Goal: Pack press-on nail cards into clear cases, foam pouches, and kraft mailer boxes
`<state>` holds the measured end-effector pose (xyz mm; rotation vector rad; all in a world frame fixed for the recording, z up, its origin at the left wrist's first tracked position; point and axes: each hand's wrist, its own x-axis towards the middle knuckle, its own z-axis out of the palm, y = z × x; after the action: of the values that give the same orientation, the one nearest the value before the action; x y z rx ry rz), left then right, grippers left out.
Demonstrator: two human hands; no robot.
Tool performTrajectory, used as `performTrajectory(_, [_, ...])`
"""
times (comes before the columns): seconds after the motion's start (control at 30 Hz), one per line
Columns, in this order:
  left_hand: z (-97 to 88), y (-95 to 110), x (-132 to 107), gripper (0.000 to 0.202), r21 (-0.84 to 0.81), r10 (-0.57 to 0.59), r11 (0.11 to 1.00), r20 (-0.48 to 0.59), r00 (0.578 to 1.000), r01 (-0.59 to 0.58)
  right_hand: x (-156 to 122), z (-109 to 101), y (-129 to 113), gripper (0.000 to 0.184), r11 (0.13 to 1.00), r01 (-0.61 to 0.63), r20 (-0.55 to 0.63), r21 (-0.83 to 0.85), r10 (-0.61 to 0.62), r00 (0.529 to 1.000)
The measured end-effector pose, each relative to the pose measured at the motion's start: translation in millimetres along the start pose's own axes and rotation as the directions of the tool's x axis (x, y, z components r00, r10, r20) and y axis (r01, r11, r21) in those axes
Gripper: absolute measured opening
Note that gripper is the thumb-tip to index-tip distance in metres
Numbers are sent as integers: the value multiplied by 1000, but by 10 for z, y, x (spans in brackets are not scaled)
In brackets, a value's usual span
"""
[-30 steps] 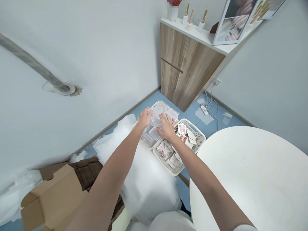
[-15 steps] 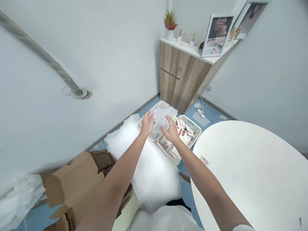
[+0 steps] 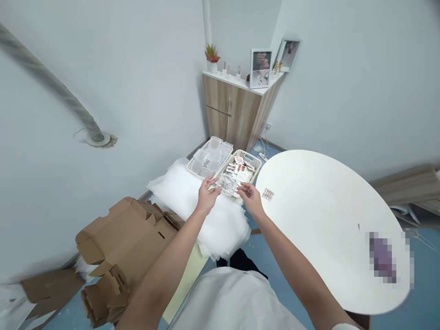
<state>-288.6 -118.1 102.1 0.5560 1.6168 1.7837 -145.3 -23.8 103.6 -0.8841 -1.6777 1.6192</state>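
Note:
Between my two hands is a clear plastic box [image 3: 227,184], held out over the near edge of a white basket [image 3: 256,161]. My left hand [image 3: 208,195] grips its left side with thumb and fingers. On the right side, my right hand [image 3: 250,196] pinches the box's edge. Printed cards with press-on nails [image 3: 242,169] fill the basket behind it. Beside that basket, on the left, a second white basket [image 3: 192,171] holds several clear boxes [image 3: 209,155]. Whatever is inside the held box is too small to make out.
White foam sheets [image 3: 220,229] are stacked below my hands. Flattened cardboard boxes [image 3: 123,233] lie to the left. On the right stands a round white table [image 3: 319,206] with a small nail set [image 3: 268,194] and a blurred purple patch. A wooden cabinet [image 3: 233,110] stands behind.
My hands have drawn a clear box back from the left basket, toward me and in front of the card basket. The view has turned right, showing more of the table.

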Motion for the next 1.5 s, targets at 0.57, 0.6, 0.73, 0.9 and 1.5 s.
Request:
performTrajectory(0.57, [932, -16, -572, 95, 208, -146, 978, 745, 651, -18, -890, -1221, -172, 37, 987, -107, -60, -121, 101, 993])
performTrajectory(0.6, [1027, -25, -588, 95, 212, -149, 977, 761, 631, -26, -934, -1305, -167, 33, 984, -115, -63, -136, 107, 992])
performTrajectory(0.73, [1420, -101, -677, 96, 219, -153, 975, 782, 604, -37, -1133, -1701, -174, 26, 979, -163, -79, -127, 154, 985])
performTrajectory(0.9, [1911, -216, -832, 94, 264, -202, 964, 804, 559, -31, -1355, -2184, -180, 22, 974, -213, -46, -73, 210, 977])
performTrajectory(1.5, [2812, -829, -1558, 45, 257, -278, 952, 505, 817, 165, -1711, -3148, 182, 29, 928, -251, -273, 276, 327, 905])
